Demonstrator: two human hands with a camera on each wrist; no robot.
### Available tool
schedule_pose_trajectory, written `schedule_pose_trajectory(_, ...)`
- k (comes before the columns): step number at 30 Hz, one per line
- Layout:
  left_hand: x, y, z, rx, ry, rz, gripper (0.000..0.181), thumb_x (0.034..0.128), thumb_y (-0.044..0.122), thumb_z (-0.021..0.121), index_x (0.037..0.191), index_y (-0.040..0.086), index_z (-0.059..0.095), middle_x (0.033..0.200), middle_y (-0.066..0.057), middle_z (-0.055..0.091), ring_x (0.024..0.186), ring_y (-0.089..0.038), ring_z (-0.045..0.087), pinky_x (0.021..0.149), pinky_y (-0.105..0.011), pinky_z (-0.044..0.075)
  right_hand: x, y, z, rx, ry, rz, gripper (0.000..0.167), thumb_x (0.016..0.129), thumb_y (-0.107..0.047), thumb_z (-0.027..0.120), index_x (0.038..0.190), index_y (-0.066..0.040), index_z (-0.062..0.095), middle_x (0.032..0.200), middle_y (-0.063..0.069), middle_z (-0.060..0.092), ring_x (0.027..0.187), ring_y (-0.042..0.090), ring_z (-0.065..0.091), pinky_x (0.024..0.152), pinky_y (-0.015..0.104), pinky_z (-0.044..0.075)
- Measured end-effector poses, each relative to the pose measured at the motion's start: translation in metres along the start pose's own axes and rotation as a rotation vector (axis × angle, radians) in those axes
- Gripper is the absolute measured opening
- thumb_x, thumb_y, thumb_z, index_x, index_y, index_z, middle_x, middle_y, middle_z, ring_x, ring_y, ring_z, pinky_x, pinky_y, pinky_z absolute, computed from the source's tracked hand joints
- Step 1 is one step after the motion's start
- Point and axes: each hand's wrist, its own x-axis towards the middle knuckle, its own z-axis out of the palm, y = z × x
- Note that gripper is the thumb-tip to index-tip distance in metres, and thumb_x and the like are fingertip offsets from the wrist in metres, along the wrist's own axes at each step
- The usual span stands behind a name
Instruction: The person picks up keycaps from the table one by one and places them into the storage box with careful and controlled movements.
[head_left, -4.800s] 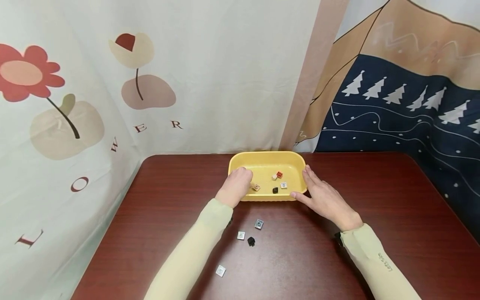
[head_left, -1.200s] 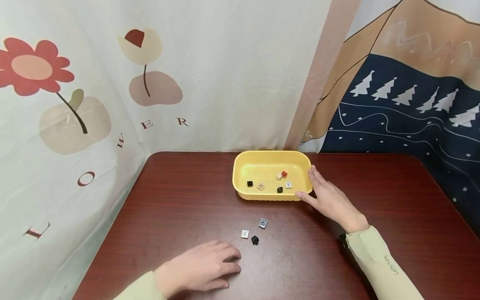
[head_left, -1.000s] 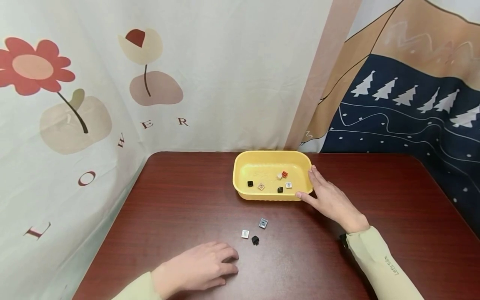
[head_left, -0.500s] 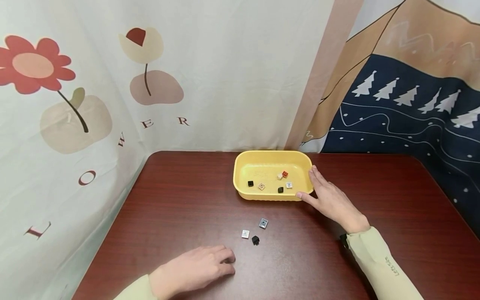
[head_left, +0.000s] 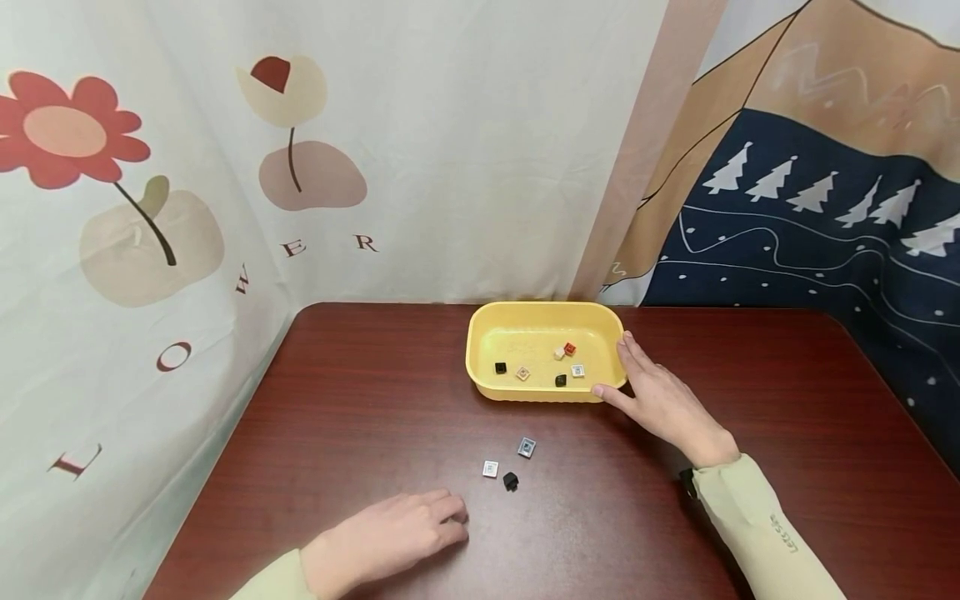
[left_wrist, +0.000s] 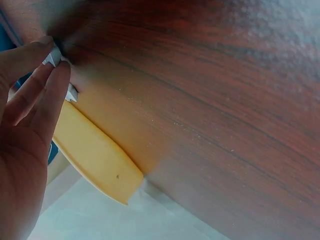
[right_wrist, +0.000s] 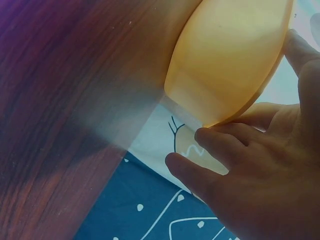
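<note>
Left hand (head_left: 393, 536) pinching a white block (left_wrist: 52, 57) low at the bench (head_left: 337, 417). Right hand (head_left: 667, 402) straight-fingered, unclenched, touching right end of yellow tray (head_left: 546, 394). In front of tray: grey block (head_left: 527, 448), black block (head_left: 511, 482), second white block (head_left: 491, 469).

Pale-green sleeves (head_left: 757, 518) stop behind the left hand (head_left: 397, 532) and right hand (head_left: 663, 407) — a black band (head_left: 687, 483) at the right wrist, dark lettering (head_left: 783, 533) farther back.

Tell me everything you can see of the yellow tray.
The yellow tray looks like plastic: shallow, open-topped, oblong with rounded corners. It sits upright near the far edge of the table, with six small pieces, dark, pale and red, inside. The right hand touches its right end, thumb at the front rim.
</note>
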Motion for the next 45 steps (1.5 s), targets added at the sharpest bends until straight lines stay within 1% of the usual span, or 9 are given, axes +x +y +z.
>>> schedule_pose_trajectory(5,0.002,-0.002,-0.002,0.006,0.039,-0.001,0.025,0.0832,0.01,0.079,0.105,0.021,0.071,0.104,0.009,0.058,0.093,-0.006,0.055,0.076,-0.016,0.051,0.0,0.0,0.0,0.0,0.005,-0.002,0.102,0.099,-0.069,0.05,0.159,0.009,0.024,0.168,0.027,0.015,0.152,0.044,0.026,0.117,0.06,0.031)
schedule_pose_trajectory(10,0.007,-0.006,-0.004,-0.057,0.105,-0.019,0.029,0.0837,0.008,0.076,0.11,0.02,0.072,0.108,0.008,0.059,0.098,-0.006,0.057,0.082,-0.016,0.051,0.0,0.001,0.001,0.0,0.008,-0.001,0.103,0.098,-0.071,0.05,0.159,0.009,0.024,0.168,0.027,0.015,0.152,0.044,0.026,0.117,0.06,0.031)
schedule_pose_trajectory(14,0.013,-0.011,-0.008,-0.082,0.138,-0.038,0.032,0.0837,0.005,0.075,0.113,0.017,0.071,0.11,0.006,0.059,0.098,-0.008,0.057,0.085,-0.018,0.051,0.0,0.002,0.001,-0.001,0.009,0.001,0.104,0.098,-0.071,0.05,0.159,0.009,0.023,0.168,0.027,0.015,0.152,0.044,0.026,0.117,0.06,0.031)
schedule_pose_trajectory(20,0.028,-0.025,-0.018,-0.14,0.219,-0.069,0.03,0.0895,0.003,0.071,0.117,0.014,0.072,0.114,0.004,0.061,0.101,-0.01,0.059,0.09,-0.022,0.051,0.0,0.002,0.001,0.002,0.006,0.004,0.102,0.099,-0.068,0.052,0.159,0.008,0.022,0.168,0.026,0.014,0.153,0.044,0.025,0.117,0.059,0.03)
schedule_pose_trajectory(24,0.036,-0.034,-0.027,-0.184,0.253,-0.097,0.035,0.0873,-0.006,0.07,0.117,0.012,0.071,0.115,0.002,0.06,0.105,-0.013,0.059,0.091,-0.023,0.052,0.0,0.002,0.001,0.002,0.006,0.005,0.101,0.099,-0.068,0.052,0.159,0.008,0.022,0.168,0.026,0.014,0.153,0.044,0.024,0.118,0.06,0.03)
schedule_pose_trajectory(29,0.048,-0.042,-0.036,-0.17,0.303,-0.112,0.039,0.087,-0.01,0.07,0.121,0.008,0.069,0.121,-0.003,0.061,0.111,-0.017,0.061,0.094,-0.025,0.052,0.0,0.001,0.001,0.004,0.006,0.005,0.101,0.099,-0.067,0.053,0.159,0.008,0.022,0.169,0.026,0.014,0.153,0.044,0.024,0.118,0.059,0.029)
schedule_pose_trajectory(37,0.067,-0.051,-0.039,-0.163,0.375,-0.128,0.042,0.0878,-0.007,0.073,0.127,0.006,0.067,0.122,-0.004,0.061,0.109,-0.016,0.06,0.095,-0.023,0.051,0.0,0.0,0.001,0.016,0.002,0.011,0.1,0.099,-0.066,0.054,0.16,0.008,0.023,0.169,0.026,0.014,0.153,0.043,0.025,0.117,0.06,0.03)
schedule_pose_trajectory(40,0.077,-0.055,-0.04,-0.187,0.429,-0.147,0.034,0.0908,-0.004,0.073,0.123,0.006,0.069,0.119,-0.004,0.063,0.106,-0.016,0.062,0.095,-0.022,0.052,0.0,0.0,0.001,0.018,0.004,0.012,0.099,0.099,-0.065,0.055,0.16,0.008,0.023,0.169,0.025,0.014,0.152,0.043,0.025,0.117,0.06,0.03)
schedule_pose_trajectory(45,0.093,-0.062,-0.038,-0.214,0.535,-0.191,0.025,0.0922,0.001,0.076,0.117,0.004,0.074,0.115,-0.007,0.066,0.105,-0.018,0.065,0.095,-0.023,0.053,0.0,0.001,0.001,0.02,0.006,0.012,0.101,0.099,-0.067,0.053,0.16,0.007,0.022,0.169,0.025,0.014,0.152,0.043,0.025,0.118,0.06,0.03)
